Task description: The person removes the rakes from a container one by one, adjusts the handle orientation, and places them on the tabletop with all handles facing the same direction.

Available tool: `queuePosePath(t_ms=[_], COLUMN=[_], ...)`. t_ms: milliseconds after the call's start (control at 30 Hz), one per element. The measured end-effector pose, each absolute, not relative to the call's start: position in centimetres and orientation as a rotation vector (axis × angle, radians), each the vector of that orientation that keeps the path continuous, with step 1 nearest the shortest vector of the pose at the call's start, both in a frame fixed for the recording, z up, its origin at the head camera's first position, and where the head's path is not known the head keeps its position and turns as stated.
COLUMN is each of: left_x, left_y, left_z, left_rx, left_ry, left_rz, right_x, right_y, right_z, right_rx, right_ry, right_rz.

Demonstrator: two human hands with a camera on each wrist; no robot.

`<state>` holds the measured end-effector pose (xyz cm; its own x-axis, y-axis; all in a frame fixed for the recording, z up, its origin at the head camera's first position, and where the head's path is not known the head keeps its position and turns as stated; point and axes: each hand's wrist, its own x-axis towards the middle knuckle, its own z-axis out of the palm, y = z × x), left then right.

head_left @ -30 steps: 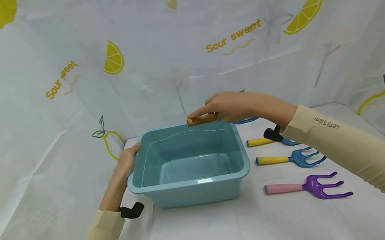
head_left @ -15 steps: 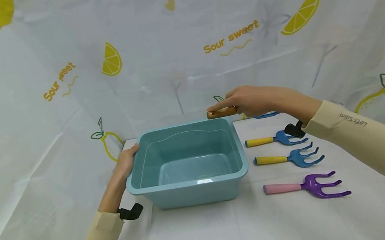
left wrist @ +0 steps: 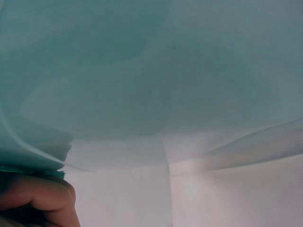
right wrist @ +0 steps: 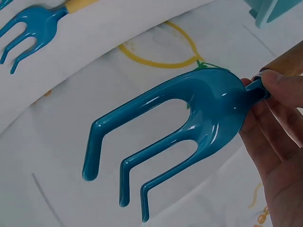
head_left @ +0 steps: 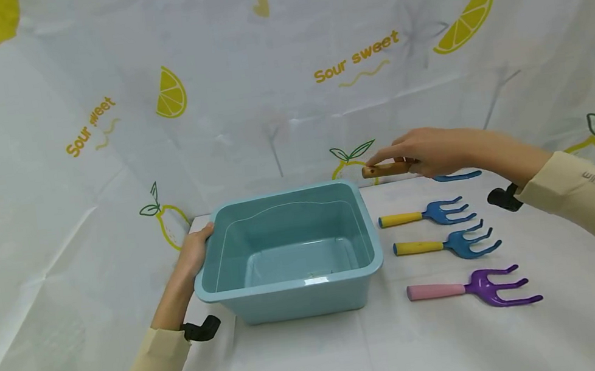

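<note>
My left hand (head_left: 193, 253) grips the left rim of a teal plastic basin (head_left: 300, 301), and its curled fingers (left wrist: 45, 194) show below the rim in the left wrist view. The basin tilts toward me. My right hand (head_left: 431, 149) holds a hand rake by its brown wooden handle (head_left: 386, 169), up beyond the basin's right back corner. In the right wrist view the blue metal head of that hand rake (right wrist: 213, 116) has three bent tines, with the thumb pressing where handle meets neck. From the head camera, the hand hides most of this head.
On the white cloth right of the basin lie two blue rakes with yellow handles, a farther rake (head_left: 438, 213) and a nearer rake (head_left: 464, 245). Closest to me is a purple rake (head_left: 488, 287) with a pink handle. A lemon-printed sheet (head_left: 246, 124) hangs behind.
My right hand has carried the hand rake rightward, from over the basin's back rim to past its right side. The left hand keeps its grip on the basin.
</note>
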<state>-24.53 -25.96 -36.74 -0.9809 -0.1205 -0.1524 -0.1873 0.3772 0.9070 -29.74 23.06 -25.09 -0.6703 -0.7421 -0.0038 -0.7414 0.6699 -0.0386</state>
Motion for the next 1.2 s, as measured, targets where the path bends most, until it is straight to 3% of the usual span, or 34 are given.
queuePosePath(t_ms=[400, 1200], left_x=[-24.3, -24.6], left_y=[-26.0, -26.1], left_z=[-36.9, -36.9], left_rx=[-0.248, -0.279], left_ry=[2.551, 2.552], left_rz=[1.717, 1.674], right_x=[-29.6, -31.5], right_y=[27.7, 37.3], right_z=[-27.0, -35.1], right_rx=[-1.135, -0.943], right_ry=[2.886, 2.916], right_rz=[0.042, 0.149])
